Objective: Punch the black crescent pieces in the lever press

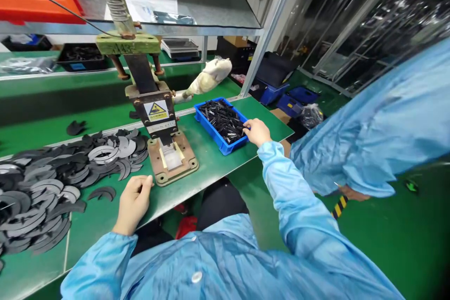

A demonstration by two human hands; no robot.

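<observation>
Factory workshop: press point(152, 98), heaped parts point(45, 185).

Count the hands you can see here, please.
3: the left hand beside the press base, the right hand at the blue tray, and a co-worker's hand at far right, partly covered by its sleeve. Their other hand isn't visible.

Right grip point(259, 132) at blue bin point(213, 135) of black parts point(221, 119); left grip point(135, 199) curled near hand press point(149, 93), curved grey pieces point(45, 192) heaped on green counter point(207, 166).
</observation>
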